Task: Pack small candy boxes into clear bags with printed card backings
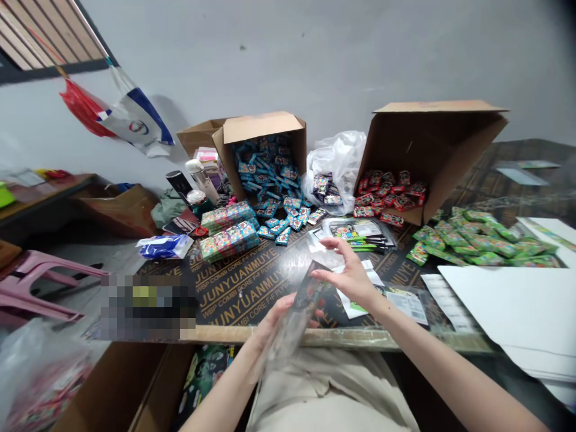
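Observation:
A clear plastic bag (pixel 288 336), long and narrow, is held tilted over the table's front edge. My left hand (pixel 275 318) is wrapped round it from below, its fingertips showing on the far side. At the bag's upper end, my right hand (pixel 353 277) has its thumb on the edge and its index finger curved apart from the thumb, near loose clear film. What the bag holds, if anything, is blurred. Just behind the hands lies a stack of printed packets (pixel 355 231) in clear sleeves. Under my right forearm are a white-and-green sheet (pixel 353 303) and another clear-sleeved packet (pixel 407 305).
Tipped cardboard boxes hold small blue packs (pixel 265 171) and red packs (pixel 396 191); purple packs (pixel 323 185) sit in a white bag. Green packs (pixel 477 237) are piled right, above white boards (pixel 517 306). Colourful boxed bundles (pixel 229 240) and a blue packet (pixel 165 246) stand left.

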`<state>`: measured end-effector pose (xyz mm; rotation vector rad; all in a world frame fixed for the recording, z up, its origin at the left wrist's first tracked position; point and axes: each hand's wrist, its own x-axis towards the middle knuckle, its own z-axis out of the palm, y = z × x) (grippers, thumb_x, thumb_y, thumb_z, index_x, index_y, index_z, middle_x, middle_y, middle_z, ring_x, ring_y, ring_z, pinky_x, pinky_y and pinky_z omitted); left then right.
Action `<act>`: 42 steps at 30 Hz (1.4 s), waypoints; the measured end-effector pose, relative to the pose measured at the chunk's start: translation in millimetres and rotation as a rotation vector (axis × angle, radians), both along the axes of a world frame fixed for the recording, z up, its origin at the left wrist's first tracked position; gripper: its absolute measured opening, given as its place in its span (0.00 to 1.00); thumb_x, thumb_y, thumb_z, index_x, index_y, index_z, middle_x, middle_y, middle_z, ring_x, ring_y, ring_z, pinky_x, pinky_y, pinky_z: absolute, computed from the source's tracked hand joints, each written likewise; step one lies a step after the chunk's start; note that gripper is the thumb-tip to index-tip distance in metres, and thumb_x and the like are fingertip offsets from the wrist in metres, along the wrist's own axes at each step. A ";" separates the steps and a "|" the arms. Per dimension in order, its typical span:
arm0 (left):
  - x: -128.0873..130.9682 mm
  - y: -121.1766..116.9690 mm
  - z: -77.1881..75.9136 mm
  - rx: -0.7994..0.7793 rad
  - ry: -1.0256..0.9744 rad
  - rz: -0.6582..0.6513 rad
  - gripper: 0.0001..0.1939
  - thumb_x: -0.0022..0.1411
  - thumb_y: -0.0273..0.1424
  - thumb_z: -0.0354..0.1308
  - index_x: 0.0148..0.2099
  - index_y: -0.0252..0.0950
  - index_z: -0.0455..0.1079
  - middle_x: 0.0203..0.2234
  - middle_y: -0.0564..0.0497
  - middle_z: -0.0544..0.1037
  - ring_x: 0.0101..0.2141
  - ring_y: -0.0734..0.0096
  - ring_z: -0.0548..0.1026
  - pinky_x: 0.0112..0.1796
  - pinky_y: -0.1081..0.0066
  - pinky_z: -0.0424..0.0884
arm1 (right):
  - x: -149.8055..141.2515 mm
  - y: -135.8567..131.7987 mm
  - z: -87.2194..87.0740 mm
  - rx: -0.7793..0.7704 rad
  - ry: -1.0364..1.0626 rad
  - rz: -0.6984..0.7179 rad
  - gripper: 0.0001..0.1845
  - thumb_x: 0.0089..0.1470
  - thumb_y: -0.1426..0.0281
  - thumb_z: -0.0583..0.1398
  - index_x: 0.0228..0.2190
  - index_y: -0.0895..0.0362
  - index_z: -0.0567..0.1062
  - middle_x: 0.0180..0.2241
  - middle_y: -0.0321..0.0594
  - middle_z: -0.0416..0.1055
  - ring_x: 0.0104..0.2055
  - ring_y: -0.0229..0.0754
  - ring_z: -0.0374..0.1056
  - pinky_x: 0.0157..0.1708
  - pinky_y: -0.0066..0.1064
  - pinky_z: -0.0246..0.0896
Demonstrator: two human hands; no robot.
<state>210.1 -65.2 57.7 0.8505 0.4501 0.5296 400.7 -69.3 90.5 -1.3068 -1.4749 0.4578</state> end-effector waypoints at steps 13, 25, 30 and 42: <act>3.4 14.8 4.5 1.597 1.113 0.677 0.38 0.48 0.35 0.61 0.61 0.38 0.54 0.54 0.38 0.61 0.53 0.50 0.60 0.51 0.53 0.55 | 3.4 -13.0 7.2 0.039 0.041 -0.100 0.14 0.49 0.65 0.61 0.39 0.52 0.69 0.39 0.41 0.69 0.42 0.45 0.65 0.45 0.37 0.58; 12.3 15.1 5.8 1.374 1.096 0.416 0.38 0.52 0.39 0.58 0.62 0.36 0.49 0.47 0.41 0.69 0.45 0.54 0.67 0.44 0.59 0.62 | 1.4 19.1 -23.5 -0.128 -0.161 0.028 0.14 0.46 0.65 0.63 0.17 0.58 0.66 0.21 0.34 0.63 0.28 0.39 0.59 0.30 0.29 0.51; -2.8 27.2 43.0 0.714 0.498 -0.171 0.24 0.55 0.41 0.54 0.51 0.36 0.67 0.40 0.49 0.74 0.41 0.59 0.69 0.44 0.66 0.62 | 8.2 2.6 13.5 -0.031 -0.337 0.261 0.07 0.50 0.70 0.61 0.23 0.58 0.69 0.23 0.34 0.67 0.29 0.37 0.60 0.33 0.29 0.51; 13.7 12.0 35.6 0.227 0.159 -0.003 0.23 0.44 0.29 0.64 0.46 0.33 0.71 0.35 0.50 0.76 0.38 0.65 0.71 0.41 0.71 0.61 | 16.4 -8.7 22.8 -0.103 -0.419 0.430 0.28 0.42 0.62 0.65 0.45 0.57 0.68 0.36 0.41 0.69 0.39 0.43 0.60 0.38 0.32 0.58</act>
